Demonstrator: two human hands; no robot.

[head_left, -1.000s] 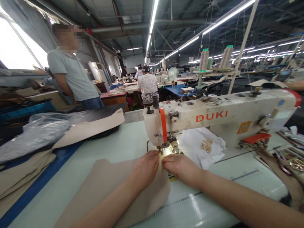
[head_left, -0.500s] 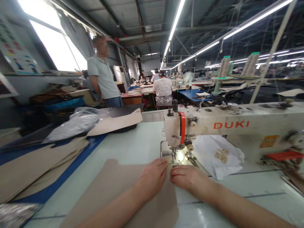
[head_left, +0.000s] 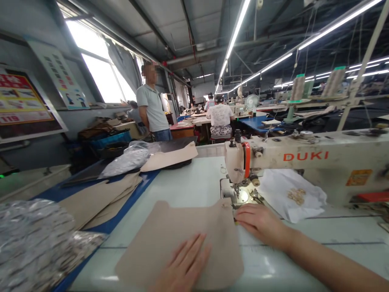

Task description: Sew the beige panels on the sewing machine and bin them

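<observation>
A flat beige panel (head_left: 182, 221) with a notched top edge lies on the pale green table. My left hand (head_left: 187, 263) rests on its lower part, fingers stretched out and lying flat. A small piece (head_left: 225, 205), too small to make out, sits at the panel's upper right corner, left of the sewing machine's needle (head_left: 237, 188). Just in front of the needle plate (head_left: 243, 196) is my right hand (head_left: 258, 223), its fingers pressed together and curled. A tiny yellowish bit shows at its fingertips, but what it is cannot be made out.
The sewing machine (head_left: 306, 156) spans the right side. Small gold-coloured pieces (head_left: 296, 196) lie on a white sheet (head_left: 275, 190) beneath its arm. Beige panels (head_left: 100, 198) and plastic bags (head_left: 30, 243) are on the left. A person (head_left: 153, 109) stands beyond; another sits farther back.
My left hand has moved from the needle area down onto the panel and flattened. The panel's corner has come out from the needle. The view has turned left.
</observation>
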